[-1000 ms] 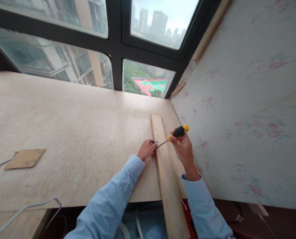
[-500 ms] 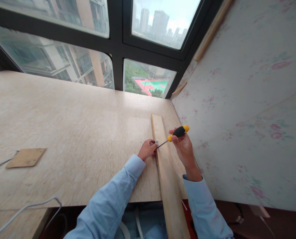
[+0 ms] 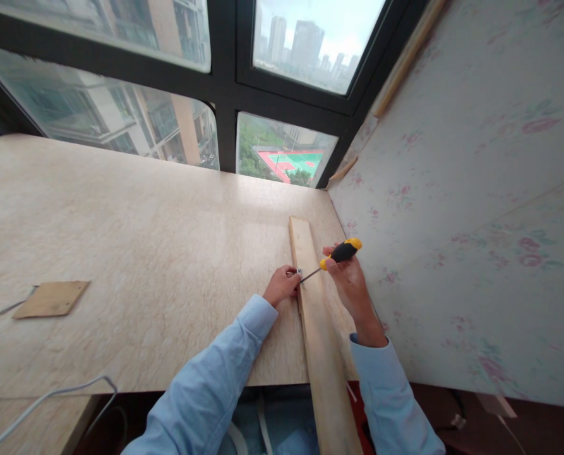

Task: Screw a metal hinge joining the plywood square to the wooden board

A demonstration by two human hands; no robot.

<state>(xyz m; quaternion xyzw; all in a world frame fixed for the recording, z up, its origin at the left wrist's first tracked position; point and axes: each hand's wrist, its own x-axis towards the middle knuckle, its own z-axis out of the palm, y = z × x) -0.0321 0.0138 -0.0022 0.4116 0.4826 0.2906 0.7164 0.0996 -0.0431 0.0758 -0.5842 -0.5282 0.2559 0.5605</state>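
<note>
My right hand (image 3: pixel 349 281) is closed around a screwdriver (image 3: pixel 343 251) with a yellow and black handle. Its shaft slants down to the left, the tip reaching the left edge of a long wooden board (image 3: pixel 316 303). At that edge my left hand (image 3: pixel 282 284) pinches a small metal piece (image 3: pixel 299 272), too small to name, beside the screwdriver tip. The board lies on the marble-patterned sill, its near end jutting past the front edge toward my lap.
A thin brown square panel (image 3: pixel 52 299) lies at the left on the sill (image 3: pixel 144 253), a dark thin strip poking out from under it. A pale cable (image 3: pixel 49 401) loops over the front left edge. Floral wallpapered wall (image 3: pixel 452 208) rises close at right; dark-framed windows (image 3: pixel 225 95) stand behind.
Hardly anything differs; the whole view has shifted very slightly. Both hands, the screwdriver and the board keep the same positions relative to each other.
</note>
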